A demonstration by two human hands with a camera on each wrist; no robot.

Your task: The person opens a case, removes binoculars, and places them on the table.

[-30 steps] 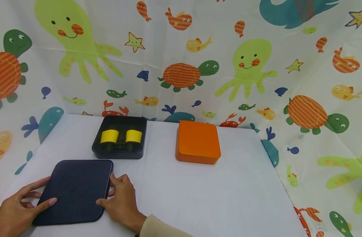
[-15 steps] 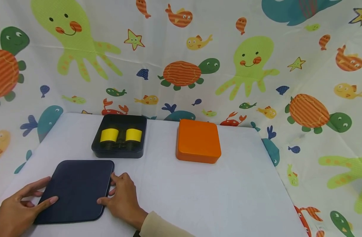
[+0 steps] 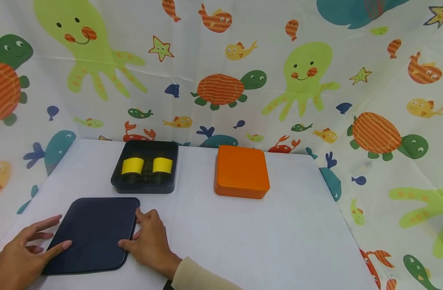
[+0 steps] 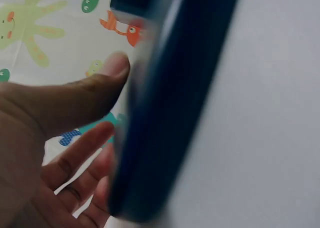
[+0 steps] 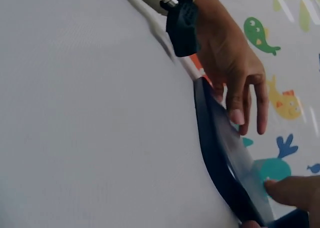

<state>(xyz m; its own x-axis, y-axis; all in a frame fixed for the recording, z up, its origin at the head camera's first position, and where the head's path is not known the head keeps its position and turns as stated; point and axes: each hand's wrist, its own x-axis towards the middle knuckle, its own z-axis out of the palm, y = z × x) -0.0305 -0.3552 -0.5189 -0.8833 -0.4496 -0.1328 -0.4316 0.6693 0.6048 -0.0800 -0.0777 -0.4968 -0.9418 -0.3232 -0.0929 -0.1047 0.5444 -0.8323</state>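
Dark panel (image 3: 92, 233) lies just short of the open box (image 3: 143, 188)

The panel is on or just above the white table (image 3: 279, 241), nearly square, with no clear long axis. The right hand (image 3: 152, 245) pinches its right edge; the left hand (image 3: 25, 253) rests a thumb on top, fingers loosely extended beside it. The box lies beyond, toward the right, nearer the right hand.

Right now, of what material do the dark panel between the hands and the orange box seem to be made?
Dark panel: probably plastic, with a satin finish; its face is smooth and uniform, its corners rounded. Coated metal is also possible.
Orange box: likely plastic or painted metal, semi-gloss; its rounded near edge catches light.
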